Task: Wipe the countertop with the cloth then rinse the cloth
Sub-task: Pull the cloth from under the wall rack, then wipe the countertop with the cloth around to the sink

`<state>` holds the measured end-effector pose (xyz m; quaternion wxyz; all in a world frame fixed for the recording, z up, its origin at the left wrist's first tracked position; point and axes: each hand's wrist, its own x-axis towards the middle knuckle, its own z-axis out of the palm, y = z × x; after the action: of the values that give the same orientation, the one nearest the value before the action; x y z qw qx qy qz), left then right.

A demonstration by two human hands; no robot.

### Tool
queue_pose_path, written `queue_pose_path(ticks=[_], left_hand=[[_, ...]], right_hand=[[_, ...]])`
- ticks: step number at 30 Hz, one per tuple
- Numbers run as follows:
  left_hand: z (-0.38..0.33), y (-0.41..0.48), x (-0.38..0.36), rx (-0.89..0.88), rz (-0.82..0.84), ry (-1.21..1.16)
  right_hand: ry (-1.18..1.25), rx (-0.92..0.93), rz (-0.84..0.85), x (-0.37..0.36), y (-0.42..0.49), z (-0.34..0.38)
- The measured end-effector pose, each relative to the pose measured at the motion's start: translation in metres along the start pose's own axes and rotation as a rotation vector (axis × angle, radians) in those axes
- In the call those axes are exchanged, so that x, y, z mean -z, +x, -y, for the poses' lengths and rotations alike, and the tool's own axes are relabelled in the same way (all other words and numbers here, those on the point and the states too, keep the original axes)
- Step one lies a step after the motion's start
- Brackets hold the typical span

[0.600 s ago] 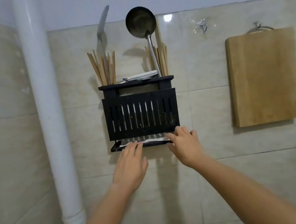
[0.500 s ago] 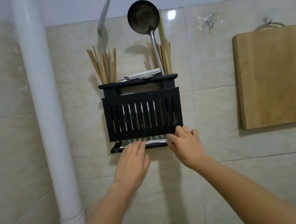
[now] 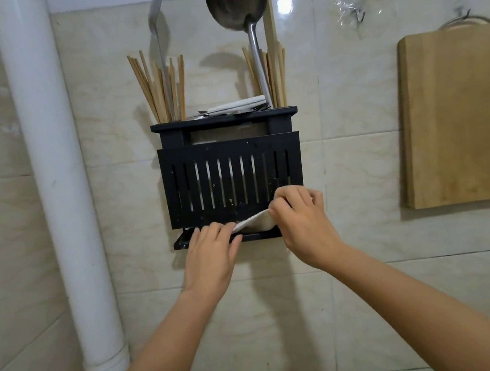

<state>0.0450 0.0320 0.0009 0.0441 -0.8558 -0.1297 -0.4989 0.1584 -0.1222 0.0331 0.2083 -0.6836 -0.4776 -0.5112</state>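
A white cloth [image 3: 256, 222] lies in the drip tray under a black slatted utensil rack [image 3: 231, 183] fixed to the tiled wall. My right hand [image 3: 301, 224] pinches the cloth's right end and lifts it out from below the rack. My left hand [image 3: 211, 254] rests with straight fingers on the cloth's left end at the tray's front edge. Most of the cloth is hidden by the rack and my hands. No countertop is in view.
Chopsticks [image 3: 162, 88], a metal ladle [image 3: 239, 12] and a spatula [image 3: 157, 20] stand in the rack's top. A white pipe [image 3: 54, 173] runs down the wall at the left. A wooden cutting board [image 3: 458, 117] hangs at the right.
My right hand has closed on the cloth's right end and pulled it up and out from under the rack. My left hand stays on the tray edge. The camera moved closer.
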Motion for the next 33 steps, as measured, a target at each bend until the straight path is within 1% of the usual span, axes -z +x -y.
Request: queue_pose_path(ticks=[3,5,8,11,13,15,17,18,20,21,22,24,28,31,33], left_hand=[[-0.005,0.006,0.011,0.002,-0.068,-0.054],[-0.008,0.013,0.024,0.021,-0.083,-0.108],[-0.016,0.026,0.055,0.074,0.039,-0.272],[-0.031,0.029,0.090,0.151,0.197,-0.477],[-0.043,0.022,0.106,0.204,0.354,-0.567],[-0.053,0.008,0.111,0.278,0.614,-0.682],[-0.066,-0.017,0.103,0.336,0.857,-0.743],[-0.074,-0.032,0.097,0.347,0.952,-0.738],[-0.098,-0.065,0.082,0.354,1.112,-0.720],[-0.114,-0.081,0.074,0.352,1.183,-0.708],[-0.132,-0.098,0.069,0.348,1.244,-0.696],[-0.171,-0.129,0.059,0.349,1.313,-0.698],[-0.266,-0.181,0.062,0.319,1.315,-0.765],[-0.341,-0.212,0.085,0.270,1.352,-0.865],[-0.389,-0.230,0.101,0.269,1.360,-0.956]], right_hand=[[0.102,-0.032,0.026,0.019,0.013,0.002],[0.248,-0.150,0.082,0.036,0.021,0.000],[0.528,-0.399,0.163,0.067,0.029,-0.010],[0.734,-0.588,0.274,0.095,0.018,-0.023],[0.877,-0.706,0.361,0.112,-0.003,-0.025],[1.017,-0.836,0.444,0.129,-0.035,-0.025],[1.105,-0.962,0.567,0.149,-0.077,-0.025],[1.109,-1.018,0.660,0.161,-0.099,-0.023],[1.025,-1.125,0.865,0.184,-0.146,-0.016],[0.972,-1.202,0.924,0.194,-0.171,-0.013],[0.928,-1.304,0.933,0.206,-0.194,-0.007],[0.841,-1.481,0.862,0.231,-0.235,0.004],[0.622,-1.662,0.702,0.293,-0.295,0.029],[0.586,-1.796,0.570,0.343,-0.332,0.037],[0.591,-1.891,0.439,0.382,-0.355,0.038]])
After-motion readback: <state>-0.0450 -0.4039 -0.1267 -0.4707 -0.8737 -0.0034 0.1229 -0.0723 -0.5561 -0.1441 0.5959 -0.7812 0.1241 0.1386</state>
